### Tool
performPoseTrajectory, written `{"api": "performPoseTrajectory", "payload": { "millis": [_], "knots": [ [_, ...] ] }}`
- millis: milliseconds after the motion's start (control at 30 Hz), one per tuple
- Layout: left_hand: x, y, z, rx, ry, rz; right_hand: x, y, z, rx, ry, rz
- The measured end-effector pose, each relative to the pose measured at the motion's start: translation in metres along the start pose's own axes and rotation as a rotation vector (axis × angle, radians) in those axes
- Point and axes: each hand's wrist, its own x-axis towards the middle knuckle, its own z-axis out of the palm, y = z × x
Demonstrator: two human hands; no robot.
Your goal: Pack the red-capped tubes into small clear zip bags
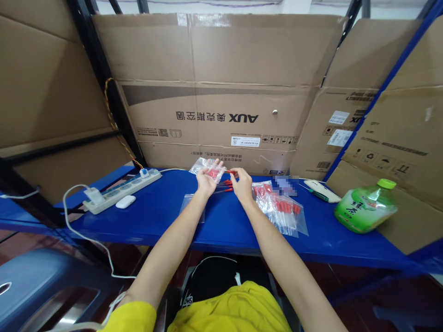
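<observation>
My left hand (205, 183) is palm up, with a clear plastic bag (213, 172) lying across it under the thumb. Small red pieces show through the plastic. My right hand (243, 185) pinches a thin red-ended piece (230, 171) at the bag's right side; its exact kind is too small to make out. Between the hands, several thin rods with red ends (226, 184) lie on the blue table (224, 226). Beside my right wrist is a pile of clear bags with red-ended pieces (282, 207). Another clear bag (187, 203) lies partly hidden under my left forearm.
A white power strip (122, 190) with a plugged-in charger (94, 195) and a white case (125, 202) lie at left. To the right are a green-handled tool (316, 192), a white flat object (323, 190) and a green bottle (366, 207). Cardboard panels (221, 60) wall the back.
</observation>
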Motion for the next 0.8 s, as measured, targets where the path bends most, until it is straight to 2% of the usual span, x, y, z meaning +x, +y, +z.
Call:
{"api": "performPoseTrajectory", "payload": {
  "millis": [200,433,567,700,800],
  "knots": [
    [-0.007,-0.010,0.007,0.045,-0.097,-0.081,0.001,-0.007,-0.001,0.052,-0.058,0.013],
    [-0.006,-0.013,0.005,0.096,-0.126,-0.134,0.001,-0.004,0.000,0.157,0.015,0.054],
    [-0.008,-0.014,0.007,0.100,-0.132,-0.179,0.001,0.000,0.001,0.132,0.031,0.093],
    [-0.010,-0.011,0.011,0.099,-0.166,-0.211,0.002,0.004,0.001,0.110,0.112,0.129],
    [-0.011,-0.009,0.012,0.131,-0.167,-0.223,0.003,0.007,0.002,0.206,0.065,0.179]
  ]
}}
